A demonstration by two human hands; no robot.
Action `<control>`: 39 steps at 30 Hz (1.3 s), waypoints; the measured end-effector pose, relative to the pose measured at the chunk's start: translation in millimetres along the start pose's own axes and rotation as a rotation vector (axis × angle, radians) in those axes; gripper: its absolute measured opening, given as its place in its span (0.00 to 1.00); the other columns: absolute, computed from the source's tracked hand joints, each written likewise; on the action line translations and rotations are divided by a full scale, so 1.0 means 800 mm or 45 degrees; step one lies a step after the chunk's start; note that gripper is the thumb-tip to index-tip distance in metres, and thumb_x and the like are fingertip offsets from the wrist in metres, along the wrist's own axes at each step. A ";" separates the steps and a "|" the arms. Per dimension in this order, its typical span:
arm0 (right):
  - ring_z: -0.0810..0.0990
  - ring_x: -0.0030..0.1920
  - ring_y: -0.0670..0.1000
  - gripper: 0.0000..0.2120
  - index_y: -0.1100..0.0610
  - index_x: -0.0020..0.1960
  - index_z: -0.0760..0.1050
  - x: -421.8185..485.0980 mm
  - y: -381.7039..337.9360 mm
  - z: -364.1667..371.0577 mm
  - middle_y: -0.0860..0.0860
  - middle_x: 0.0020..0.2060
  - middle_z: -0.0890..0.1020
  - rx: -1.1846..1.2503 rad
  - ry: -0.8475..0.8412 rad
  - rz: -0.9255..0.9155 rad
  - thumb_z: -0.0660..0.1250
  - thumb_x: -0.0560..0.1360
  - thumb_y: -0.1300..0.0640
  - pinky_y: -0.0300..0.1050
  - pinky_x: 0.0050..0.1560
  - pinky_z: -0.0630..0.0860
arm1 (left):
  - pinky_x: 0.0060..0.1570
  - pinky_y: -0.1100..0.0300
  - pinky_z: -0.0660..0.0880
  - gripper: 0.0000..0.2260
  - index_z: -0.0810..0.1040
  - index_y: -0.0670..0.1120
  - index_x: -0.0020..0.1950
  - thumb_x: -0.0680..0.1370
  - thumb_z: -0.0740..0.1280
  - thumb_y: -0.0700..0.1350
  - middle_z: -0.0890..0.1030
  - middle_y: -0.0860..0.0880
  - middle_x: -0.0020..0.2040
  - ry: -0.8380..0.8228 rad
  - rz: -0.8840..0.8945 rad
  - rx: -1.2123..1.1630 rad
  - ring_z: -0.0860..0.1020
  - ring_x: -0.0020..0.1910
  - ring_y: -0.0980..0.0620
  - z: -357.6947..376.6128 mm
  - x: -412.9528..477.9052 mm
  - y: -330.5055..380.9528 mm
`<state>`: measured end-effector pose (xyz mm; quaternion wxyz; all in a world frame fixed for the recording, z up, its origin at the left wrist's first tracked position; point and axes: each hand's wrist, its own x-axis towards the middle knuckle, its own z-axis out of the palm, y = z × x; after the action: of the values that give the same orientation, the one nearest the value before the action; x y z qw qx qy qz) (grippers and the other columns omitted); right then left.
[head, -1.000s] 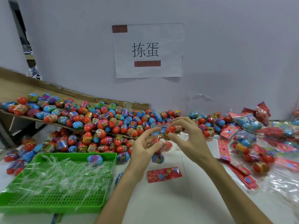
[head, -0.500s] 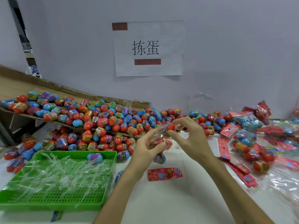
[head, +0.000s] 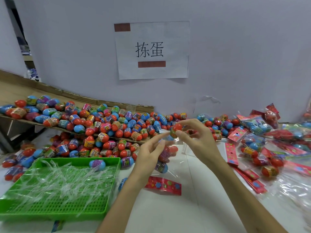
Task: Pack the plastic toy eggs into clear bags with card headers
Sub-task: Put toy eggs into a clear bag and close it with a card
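**Egg a touch higher at the bag mouth: packing bench, centre of frame**

Since a second ago we log only small shifts: the right hand (head: 198, 140) and the toy egg (head: 176, 129) it carries sit slightly higher against the pile, and the left hand (head: 149, 157) stays just below and left of it.

- Right hand: thumb and fingertips pinch the red-topped toy egg, the other fingers arched over it.
- Left hand: fingers long and only lightly bent, holding the clear bag (head: 175, 158), which hangs beneath the palm. We cannot tell exactly where the thumb grips the film.
- Clear bag: two eggs show through it, one red, one blue and purple lower down.
- Loose card header (head: 163, 185): red with flowers, flat on the white table (head: 168, 216), below the hands.
- Loose eggs (head: 101, 126): heaped across the left and centre, partly on a cardboard sheet (head: 50, 91).
- Green tray (head: 50, 209), lower left: clear plastic strips lie in it, one blue egg (head: 97, 164) at its far rim.
- Packed bags (head: 255, 125) and more card headers (head: 231, 153): right side.
- Paper sign (head: 151, 49): on the wall, upper centre.
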<state>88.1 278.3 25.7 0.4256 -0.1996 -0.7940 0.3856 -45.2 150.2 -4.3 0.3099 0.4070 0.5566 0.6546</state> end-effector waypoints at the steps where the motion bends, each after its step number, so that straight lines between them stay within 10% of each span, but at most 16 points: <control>1: 0.80 0.51 0.43 0.10 0.40 0.54 0.80 0.000 -0.001 0.000 0.41 0.52 0.80 -0.016 0.013 -0.017 0.75 0.75 0.51 0.36 0.48 0.78 | 0.49 0.51 0.85 0.13 0.79 0.58 0.68 0.86 0.62 0.46 0.87 0.54 0.57 -0.005 -0.007 0.001 0.86 0.54 0.50 0.001 -0.001 0.000; 11: 0.70 0.61 0.35 0.08 0.32 0.48 0.77 -0.002 0.006 0.002 0.33 0.57 0.73 -0.301 -0.272 0.015 0.71 0.77 0.46 0.32 0.52 0.68 | 0.70 0.49 0.75 0.13 0.82 0.59 0.67 0.85 0.63 0.49 0.84 0.58 0.62 0.089 -0.001 0.015 0.80 0.65 0.59 -0.001 0.000 0.001; 19: 0.71 0.63 0.42 0.07 0.42 0.48 0.83 -0.004 0.011 -0.002 0.40 0.59 0.76 -0.375 -0.255 -0.070 0.76 0.72 0.42 0.44 0.61 0.70 | 0.68 0.43 0.76 0.13 0.81 0.60 0.66 0.86 0.61 0.50 0.86 0.56 0.59 0.125 -0.063 -0.004 0.80 0.65 0.55 -0.001 0.001 0.001; 25: 0.68 0.62 0.35 0.10 0.34 0.41 0.79 -0.003 0.014 -0.001 0.31 0.54 0.73 -0.453 -0.333 -0.065 0.65 0.72 0.30 0.35 0.55 0.66 | 0.66 0.45 0.78 0.13 0.83 0.59 0.64 0.85 0.62 0.47 0.84 0.52 0.63 0.151 -0.093 -0.041 0.81 0.64 0.50 0.000 0.001 0.000; 32: 0.72 0.63 0.39 0.09 0.37 0.50 0.77 -0.006 0.011 0.000 0.34 0.60 0.73 -0.296 -0.449 0.019 0.75 0.73 0.42 0.41 0.59 0.71 | 0.59 0.42 0.81 0.13 0.83 0.56 0.65 0.86 0.62 0.46 0.86 0.49 0.61 0.123 -0.119 -0.083 0.84 0.60 0.44 -0.002 0.001 0.004; 39: 0.71 0.62 0.35 0.07 0.41 0.44 0.85 -0.007 0.015 -0.002 0.36 0.62 0.77 -0.266 -0.634 0.101 0.70 0.77 0.42 0.46 0.61 0.70 | 0.53 0.59 0.82 0.13 0.86 0.58 0.60 0.85 0.64 0.45 0.86 0.64 0.53 0.113 -0.116 -0.011 0.84 0.56 0.60 0.002 0.000 0.004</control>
<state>92.2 282.7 14.2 0.1789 -0.1726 -0.9012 0.3551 -43.8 150.7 -1.3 0.3162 0.3502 0.5849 0.6597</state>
